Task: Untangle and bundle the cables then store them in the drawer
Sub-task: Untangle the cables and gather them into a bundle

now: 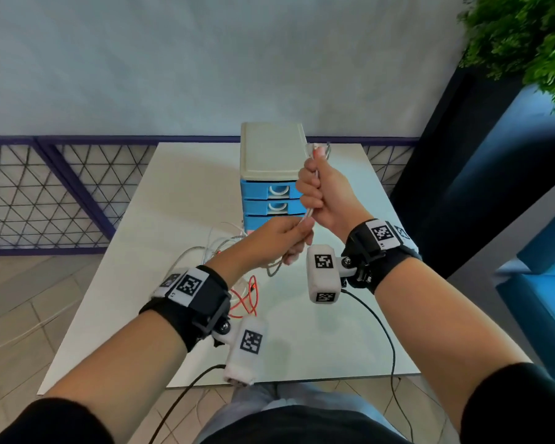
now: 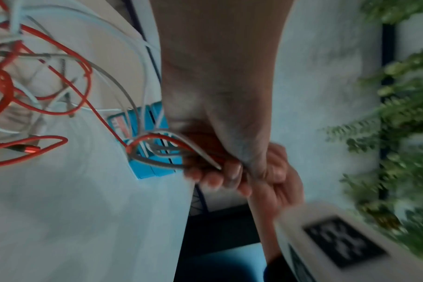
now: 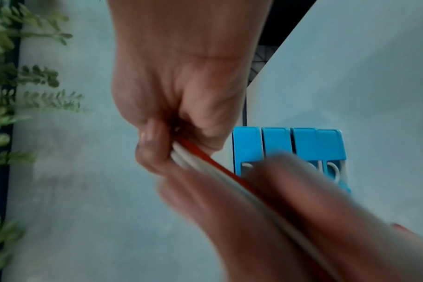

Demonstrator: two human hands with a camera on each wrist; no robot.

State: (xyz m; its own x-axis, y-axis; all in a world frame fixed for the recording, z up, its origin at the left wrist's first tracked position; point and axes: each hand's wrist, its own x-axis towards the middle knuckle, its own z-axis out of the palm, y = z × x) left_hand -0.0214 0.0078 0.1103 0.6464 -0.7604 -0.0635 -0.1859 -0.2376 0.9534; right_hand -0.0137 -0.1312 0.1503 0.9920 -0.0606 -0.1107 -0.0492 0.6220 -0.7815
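Cables (image 1: pixel 311 200): you have the red, white and grey strands gathered side by side, raised above the white table (image 1: pixel 334 331) in front of the blue drawer unit (image 1: pixel 271 190). Your right hand (image 1: pixel 322 195) is fisted round the upper stretch, loop ends poking out the top. Your left hand (image 1: pixel 277 240) pinches the same strands just below, fingers curled on them.

Tail end: the slack (image 1: pixel 241 293) lies looped and crossed on the table beneath your left wrist, red over white over grey. Judged from that, untangling is partly done, bundling begun; nothing tied, nothing stored.

All visible drawers look closed, so one needs opening.

Room: bare tabletop to the right and near edge. The drawer unit sits close behind your hands; the slack lies near its base, so it could snag there.
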